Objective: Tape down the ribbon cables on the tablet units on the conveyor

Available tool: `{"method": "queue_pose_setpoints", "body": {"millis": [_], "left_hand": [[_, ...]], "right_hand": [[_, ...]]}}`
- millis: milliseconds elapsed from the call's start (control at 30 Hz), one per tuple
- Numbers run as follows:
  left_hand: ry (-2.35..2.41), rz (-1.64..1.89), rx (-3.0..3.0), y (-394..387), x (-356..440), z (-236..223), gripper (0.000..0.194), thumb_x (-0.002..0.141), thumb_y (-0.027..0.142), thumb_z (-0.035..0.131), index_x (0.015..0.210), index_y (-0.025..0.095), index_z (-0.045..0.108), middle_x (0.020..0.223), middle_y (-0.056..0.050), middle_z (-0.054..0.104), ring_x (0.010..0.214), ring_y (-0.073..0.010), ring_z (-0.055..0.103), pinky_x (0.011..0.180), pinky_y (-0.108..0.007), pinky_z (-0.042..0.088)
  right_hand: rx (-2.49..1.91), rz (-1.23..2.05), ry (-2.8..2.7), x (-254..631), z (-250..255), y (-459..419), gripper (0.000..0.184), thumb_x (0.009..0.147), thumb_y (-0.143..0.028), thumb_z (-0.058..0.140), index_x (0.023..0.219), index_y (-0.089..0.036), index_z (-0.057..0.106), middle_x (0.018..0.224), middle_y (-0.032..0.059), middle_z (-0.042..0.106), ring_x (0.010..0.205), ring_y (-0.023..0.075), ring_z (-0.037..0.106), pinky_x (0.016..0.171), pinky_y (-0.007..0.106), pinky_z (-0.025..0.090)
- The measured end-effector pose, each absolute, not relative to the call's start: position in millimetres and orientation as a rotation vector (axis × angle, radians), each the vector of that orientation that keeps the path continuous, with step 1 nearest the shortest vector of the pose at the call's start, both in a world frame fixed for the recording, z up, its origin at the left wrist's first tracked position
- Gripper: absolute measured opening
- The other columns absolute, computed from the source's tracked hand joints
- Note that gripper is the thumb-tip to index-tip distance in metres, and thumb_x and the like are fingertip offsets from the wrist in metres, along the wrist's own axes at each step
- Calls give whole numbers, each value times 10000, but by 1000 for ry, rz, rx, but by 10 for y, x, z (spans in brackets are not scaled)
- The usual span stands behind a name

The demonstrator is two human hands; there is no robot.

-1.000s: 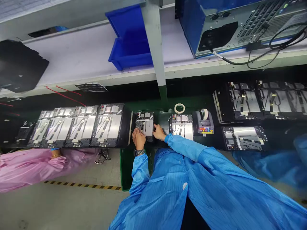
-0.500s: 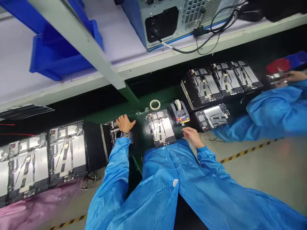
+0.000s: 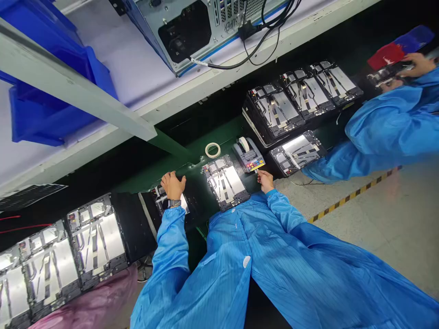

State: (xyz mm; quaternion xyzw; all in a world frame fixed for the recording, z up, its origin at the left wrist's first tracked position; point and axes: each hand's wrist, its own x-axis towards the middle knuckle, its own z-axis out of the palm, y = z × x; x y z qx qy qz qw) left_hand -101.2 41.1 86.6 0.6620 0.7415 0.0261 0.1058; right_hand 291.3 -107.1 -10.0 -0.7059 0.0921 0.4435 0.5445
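Shifting of the tablet frame [image 3: 158, 195] may be caused by the open left hand [image 3: 173, 186] pressing on it; the right hand's [image 3: 265, 181] grip is unclear.

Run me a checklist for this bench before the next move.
Left hand on the small panel, and that panel mostly covered: ok.
Right hand at the front edge of the tape dispenser: ok.
Strip of tape between those fingertips: cannot tell.
Middle panel lying flat, neither hand on it: ok.
Tape roll lying beside the middle panel, not touching it: ok.
Co-worker's hand well away from this spot: ok.
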Motion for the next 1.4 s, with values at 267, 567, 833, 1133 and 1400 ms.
{"method": "queue_pose_setpoints", "body": {"millis": [267,567,833,1133,1400], "left_hand": [[1758,636,1939,-49,-217,979,324,1004,359,596,1302,230,609,1439,-149,581,1425,-309,495,1253,-474,350],[1671,721,1908,-270,269,921,373,939,305,689,1301,239,627,1474,-173,544,1459,-366,449,1246,-553,328],[1784,284,2110,52,1137,925,671,909,510,718,1453,169,524,1650,-232,407,1576,-424,285,1300,-640,164],[1753,-17,2032,347,887,907,609,938,521,660,1473,255,545,1569,-173,534,1527,-403,385,1300,-643,167],[1663,-136,1893,602,777,836,631,846,625,757,1385,314,652,1479,-115,662,1448,-414,488,1253,-618,219]], "right_hand": [[-1616,1029,392,2820,-181,-1044,223,805,-113,786,838,-209,586,671,-33,692,602,115,677,548,209,589],[-1710,940,442,2792,-180,-855,354,755,-81,794,799,-239,479,559,-88,554,494,100,550,461,202,517],[-1670,788,-249,2631,303,-1292,440,795,-248,772,1170,-221,543,838,-37,666,719,138,637,619,240,538],[-1594,689,-1335,2649,618,-122,732,853,-249,770,1513,-216,455,1279,119,598,1032,245,634,942,424,587],[-1595,803,-2014,2749,736,356,992,853,-146,770,1686,-239,238,1392,164,504,1362,380,520,1126,570,482]]}}
